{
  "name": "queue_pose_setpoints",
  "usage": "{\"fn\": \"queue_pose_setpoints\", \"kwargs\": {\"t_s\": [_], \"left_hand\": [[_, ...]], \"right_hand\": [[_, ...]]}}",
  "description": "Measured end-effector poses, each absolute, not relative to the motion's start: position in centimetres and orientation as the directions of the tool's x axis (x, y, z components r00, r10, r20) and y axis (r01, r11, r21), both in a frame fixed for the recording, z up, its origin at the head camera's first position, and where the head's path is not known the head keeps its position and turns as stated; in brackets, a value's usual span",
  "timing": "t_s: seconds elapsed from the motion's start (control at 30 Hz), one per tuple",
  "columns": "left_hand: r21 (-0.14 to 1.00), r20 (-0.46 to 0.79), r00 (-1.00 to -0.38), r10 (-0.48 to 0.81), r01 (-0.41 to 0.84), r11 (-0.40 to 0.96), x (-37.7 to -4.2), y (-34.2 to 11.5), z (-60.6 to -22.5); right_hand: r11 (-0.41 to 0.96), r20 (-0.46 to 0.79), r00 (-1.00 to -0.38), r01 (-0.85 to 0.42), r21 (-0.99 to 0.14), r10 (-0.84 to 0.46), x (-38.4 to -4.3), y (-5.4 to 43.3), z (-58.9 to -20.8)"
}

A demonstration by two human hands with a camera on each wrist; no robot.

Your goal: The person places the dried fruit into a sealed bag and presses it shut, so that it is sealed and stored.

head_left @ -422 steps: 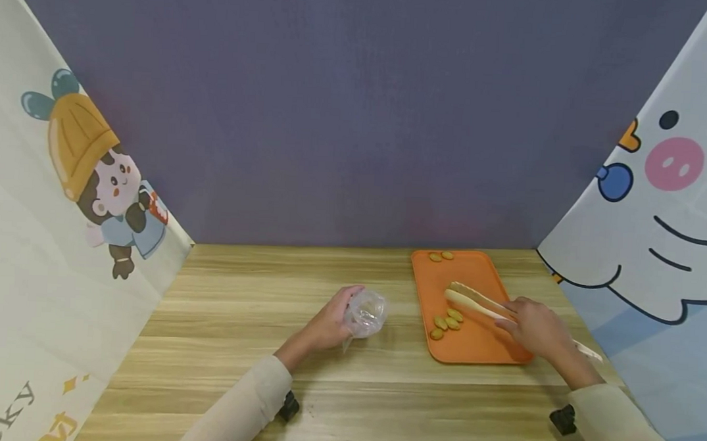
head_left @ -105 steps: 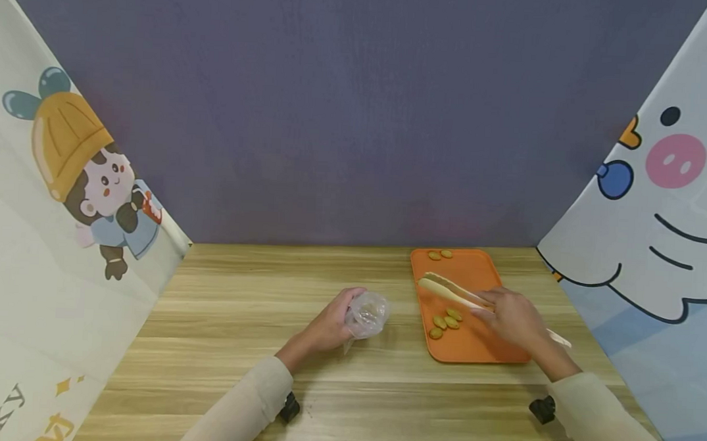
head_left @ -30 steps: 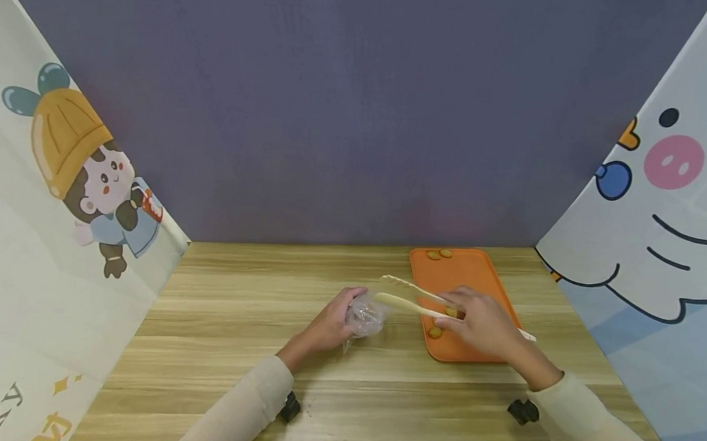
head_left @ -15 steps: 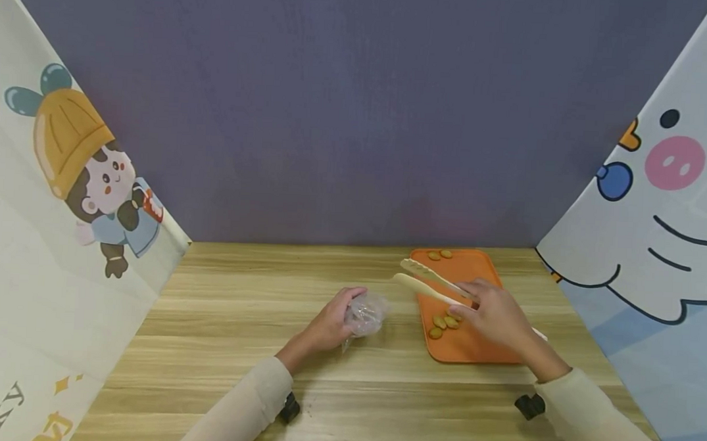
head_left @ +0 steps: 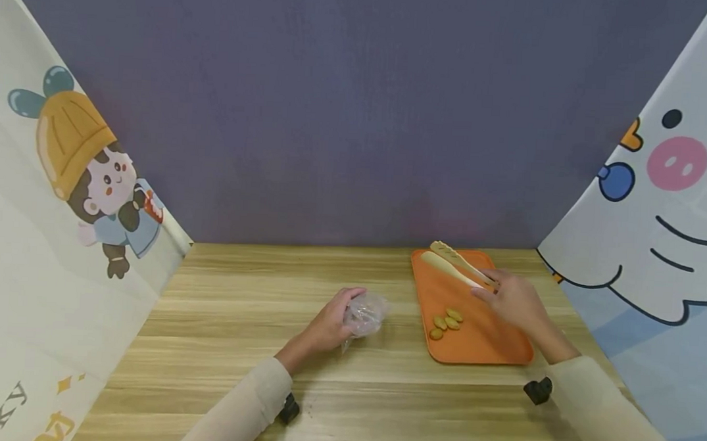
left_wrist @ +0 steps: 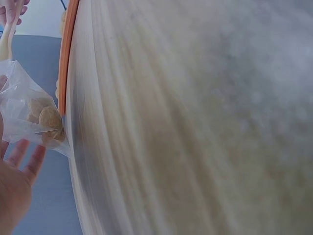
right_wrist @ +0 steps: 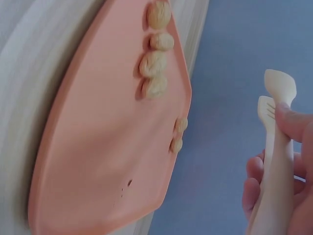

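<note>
In the head view my left hand (head_left: 330, 319) grips a clear plastic bag (head_left: 366, 314) above the table's middle. Tan, wrinkled pieces that look like walnuts (left_wrist: 49, 117) show inside the bag in the left wrist view. My right hand (head_left: 516, 303) holds cream-coloured tongs (head_left: 453, 272) over the far part of an orange tray (head_left: 484, 341). The tongs' tips stand apart with nothing between them. On the tray, several walnuts (head_left: 452, 323) lie near its left side. Two more walnuts (right_wrist: 179, 132), at its far end, show in the right wrist view but are covered by the tongs in the head view.
The table (head_left: 237, 301) has a light wood grain. A dark grey-blue panel (head_left: 358, 115) closes off its back. Printed cartoon panels stand at left and right. A few dark crumbs (right_wrist: 129, 183) lie on the tray. A black wrist mount (head_left: 538, 390) hangs below my right forearm.
A second ago the tongs were over the bag's mouth. Since then my right hand has carried them right and away, over the tray's far end. My left hand keeps its place with the bag.
</note>
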State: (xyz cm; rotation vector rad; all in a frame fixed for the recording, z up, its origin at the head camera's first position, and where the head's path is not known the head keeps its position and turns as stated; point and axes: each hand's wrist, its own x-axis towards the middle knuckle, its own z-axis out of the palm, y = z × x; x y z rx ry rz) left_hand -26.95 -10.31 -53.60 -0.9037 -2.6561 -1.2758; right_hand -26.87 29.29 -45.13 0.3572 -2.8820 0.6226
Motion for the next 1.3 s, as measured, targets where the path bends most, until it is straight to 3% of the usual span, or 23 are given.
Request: {"fn": "queue_pose_setpoints", "kwargs": {"t_s": [0.33, 0.7, 1.3], "left_hand": [[0.705, 0.285, -0.828, 0.483, 0.522, 0.480, -27.0, -10.2, -53.6], [0.714, 0.271, -0.835, 0.478, 0.508, 0.483, -26.9, -10.2, -53.8], [0.707, 0.281, -0.835, 0.472, 0.513, 0.487, -27.0, -10.0, -53.5]], "right_hand": [[0.904, 0.192, -0.969, -0.216, -0.369, -0.153, -27.8, 30.5, -45.0], [0.917, 0.107, -0.991, -0.117, -0.381, -0.082, -29.5, 32.6, -48.0], [0.950, 0.008, -1.000, -0.010, -0.313, -0.008, -32.3, 32.6, -48.4]]}}
